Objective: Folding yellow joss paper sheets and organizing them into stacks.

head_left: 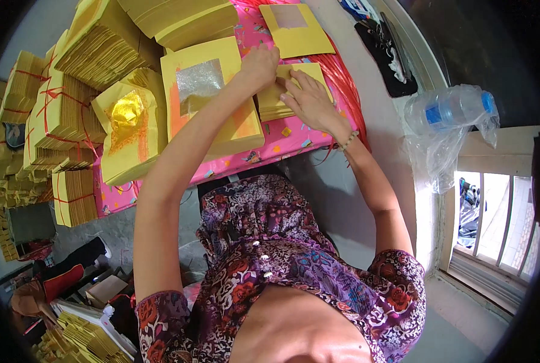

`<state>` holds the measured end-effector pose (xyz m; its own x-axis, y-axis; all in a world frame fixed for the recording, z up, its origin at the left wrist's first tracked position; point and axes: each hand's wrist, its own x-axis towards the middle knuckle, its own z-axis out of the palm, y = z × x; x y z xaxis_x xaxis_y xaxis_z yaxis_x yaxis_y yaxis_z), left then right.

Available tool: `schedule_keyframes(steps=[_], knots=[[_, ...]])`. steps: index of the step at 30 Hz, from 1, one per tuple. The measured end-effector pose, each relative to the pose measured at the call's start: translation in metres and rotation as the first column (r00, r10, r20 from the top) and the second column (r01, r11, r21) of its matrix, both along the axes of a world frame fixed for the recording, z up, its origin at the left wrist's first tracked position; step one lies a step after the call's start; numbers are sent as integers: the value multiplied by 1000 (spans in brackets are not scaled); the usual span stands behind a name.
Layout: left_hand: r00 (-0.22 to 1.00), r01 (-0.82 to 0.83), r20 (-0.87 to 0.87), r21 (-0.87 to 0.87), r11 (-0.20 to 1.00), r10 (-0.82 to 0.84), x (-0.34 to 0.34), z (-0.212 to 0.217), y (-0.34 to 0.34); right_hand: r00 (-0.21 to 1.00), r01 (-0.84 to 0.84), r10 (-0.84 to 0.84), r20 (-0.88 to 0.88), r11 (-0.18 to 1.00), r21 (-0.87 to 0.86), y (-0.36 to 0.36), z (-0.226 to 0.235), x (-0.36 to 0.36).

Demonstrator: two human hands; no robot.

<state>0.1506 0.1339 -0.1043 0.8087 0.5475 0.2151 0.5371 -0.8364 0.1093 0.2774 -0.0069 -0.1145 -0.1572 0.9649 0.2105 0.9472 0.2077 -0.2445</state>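
Note:
My right hand (pixel 309 103), a beaded bracelet at its wrist, lies with fingers spread on a small stack of yellow paper (pixel 274 111). My left hand (pixel 259 66) is closed at that stack's far left corner. Its fingertips are hidden, so what they grip does not show. Beneath my left wrist sits a larger stack of yellow joss paper (pixel 239 130) with a silver foil square (pixel 198 85) and orange smears. Beyond both hands rests a flat yellow piece (pixel 300 39) with a pale square. Red plastic string (pixel 347 85) runs along the table's right side.
A pink patterned cloth (pixel 276 145) covers the table. Yellow stacks tied with red string (pixel 58 121) crowd the left, beside paper with crumpled gold foil (pixel 127 112). On the right ledge are a plastic bottle in a clear bag (pixel 454 112) and a black pouch (pixel 385 60).

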Motion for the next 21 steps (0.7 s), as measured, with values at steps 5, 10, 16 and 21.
schedule_keyframes(steps=[5, 10, 16, 21], knots=[[992, -6, 121, -123, 992, 21, 0, 4, 0, 999, 39, -36, 40, 996, -81, -2, -5, -1], [959, 60, 282, -240, 969, 11, -12, 31, -14, 993, 50, -42, 115, 997, -65, 1, -14, 5], [944, 114, 327, -432, 895, 37, -68, 63, -45, 998, 45, -45, -35, 999, 2, 8, -3, 1], [899, 53, 417, -408, 911, 134, -119, 61, -63, 998, 21, -12, -66, 992, 128, 21, 5, 4]])
